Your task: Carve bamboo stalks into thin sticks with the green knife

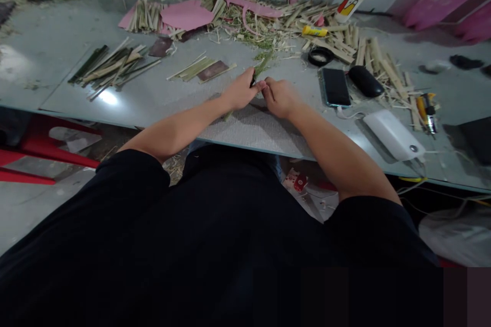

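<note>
My left hand (pixel 241 90) is closed around a thin green plant strip (pixel 263 64), which looks like bamboo. One end points away from me past the fingers, and the other shows below my left wrist. A small dark thing shows at the left fingers, too little of it to name. My right hand (pixel 282 98) is closed and meets the left at the fingertips; what it grips is hidden. Left of the hands lie several pale green strips (pixel 192 69) and a brown flat piece (pixel 213 71) on the grey table (pixel 161 97).
A bundle of darker strips (pixel 111 66) lies at left. Pink paper (pixel 186 14), shavings and cut pieces line the back. To the right are a black tape roll (pixel 320 56), a yellow glue stick (pixel 314 31), a phone (pixel 336 87), a black case (pixel 365 81) and a white power bank (pixel 394 134).
</note>
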A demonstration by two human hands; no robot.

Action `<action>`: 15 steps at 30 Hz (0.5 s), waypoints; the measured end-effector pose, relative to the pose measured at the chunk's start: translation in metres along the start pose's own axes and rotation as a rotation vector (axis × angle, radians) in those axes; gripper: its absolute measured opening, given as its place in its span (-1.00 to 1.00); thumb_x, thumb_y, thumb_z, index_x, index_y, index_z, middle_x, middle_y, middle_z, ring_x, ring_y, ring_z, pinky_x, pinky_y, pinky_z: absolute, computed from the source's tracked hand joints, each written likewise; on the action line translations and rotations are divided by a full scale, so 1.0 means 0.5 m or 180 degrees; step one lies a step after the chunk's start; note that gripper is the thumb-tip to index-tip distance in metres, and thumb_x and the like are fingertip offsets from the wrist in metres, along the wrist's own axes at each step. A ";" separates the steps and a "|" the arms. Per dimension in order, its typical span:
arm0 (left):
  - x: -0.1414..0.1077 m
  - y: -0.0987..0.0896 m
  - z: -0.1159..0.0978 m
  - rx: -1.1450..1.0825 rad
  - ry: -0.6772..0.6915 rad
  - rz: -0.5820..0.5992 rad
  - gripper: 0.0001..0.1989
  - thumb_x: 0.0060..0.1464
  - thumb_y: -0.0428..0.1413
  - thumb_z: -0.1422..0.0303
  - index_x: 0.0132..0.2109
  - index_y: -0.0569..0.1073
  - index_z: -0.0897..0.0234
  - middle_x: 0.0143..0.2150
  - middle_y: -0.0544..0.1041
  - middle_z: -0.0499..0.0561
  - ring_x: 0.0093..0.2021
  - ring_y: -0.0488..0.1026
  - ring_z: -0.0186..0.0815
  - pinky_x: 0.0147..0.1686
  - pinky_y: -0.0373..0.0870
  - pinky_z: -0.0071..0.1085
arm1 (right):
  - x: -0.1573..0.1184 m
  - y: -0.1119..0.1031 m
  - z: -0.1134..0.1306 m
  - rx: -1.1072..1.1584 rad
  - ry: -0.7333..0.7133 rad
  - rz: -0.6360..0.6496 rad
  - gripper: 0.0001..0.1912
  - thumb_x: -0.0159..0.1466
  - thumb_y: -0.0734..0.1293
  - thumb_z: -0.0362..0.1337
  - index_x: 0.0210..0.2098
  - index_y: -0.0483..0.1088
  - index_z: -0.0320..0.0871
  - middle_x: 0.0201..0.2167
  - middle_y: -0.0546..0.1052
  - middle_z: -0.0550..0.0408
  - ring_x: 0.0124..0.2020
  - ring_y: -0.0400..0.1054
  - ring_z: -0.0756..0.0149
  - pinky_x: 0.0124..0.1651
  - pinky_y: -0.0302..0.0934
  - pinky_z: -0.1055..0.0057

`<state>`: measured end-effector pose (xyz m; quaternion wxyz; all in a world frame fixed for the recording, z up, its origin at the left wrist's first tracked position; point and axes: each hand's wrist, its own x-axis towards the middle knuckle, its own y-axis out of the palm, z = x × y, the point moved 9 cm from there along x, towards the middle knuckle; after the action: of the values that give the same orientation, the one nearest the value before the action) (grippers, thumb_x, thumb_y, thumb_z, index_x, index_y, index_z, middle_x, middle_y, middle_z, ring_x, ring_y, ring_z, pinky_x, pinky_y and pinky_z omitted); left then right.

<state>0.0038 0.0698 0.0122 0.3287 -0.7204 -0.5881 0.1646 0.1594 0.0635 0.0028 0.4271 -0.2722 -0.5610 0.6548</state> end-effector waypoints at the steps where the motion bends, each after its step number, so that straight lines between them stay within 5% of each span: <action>1: -0.003 0.000 -0.004 -0.0032 -0.0039 0.0031 -0.51 0.76 0.28 0.35 -0.14 0.16 0.00 0.06 0.69 0.12 0.17 0.56 0.03 0.26 0.34 -0.03 | 0.001 0.002 0.000 -0.0012 0.0014 -0.0025 -0.25 0.94 -0.02 0.29 0.25 0.60 -0.06 -0.08 0.72 -0.33 0.06 0.67 -0.41 0.07 0.35 -0.09; 7: -0.014 -0.009 -0.025 -0.0060 -0.0239 0.0086 -0.44 0.86 0.15 0.37 -0.18 0.05 -0.06 -0.18 0.43 -0.02 0.02 0.36 -0.09 0.17 0.28 -0.13 | 0.010 0.003 0.003 -0.0050 0.0446 -0.0338 0.07 0.87 -0.25 0.53 0.14 0.54 -0.12 -0.19 0.64 -0.32 -0.12 0.62 -0.17 -0.03 0.20 -0.01; 15: -0.020 -0.015 -0.042 -0.0056 -0.0163 0.0084 -0.43 0.84 0.18 0.43 -0.16 0.04 -0.06 -0.13 0.44 -0.02 0.00 0.35 -0.10 0.21 0.33 -0.13 | 0.007 -0.008 0.011 0.0062 0.0139 -0.0339 0.01 0.94 -0.19 0.48 0.05 0.56 -0.09 -0.26 0.60 -0.24 -0.14 0.58 -0.13 -0.02 0.18 0.02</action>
<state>0.0090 0.0548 0.0310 0.3050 -0.7265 -0.5882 0.1821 0.1544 0.0637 0.0081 0.4762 -0.2520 -0.5588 0.6305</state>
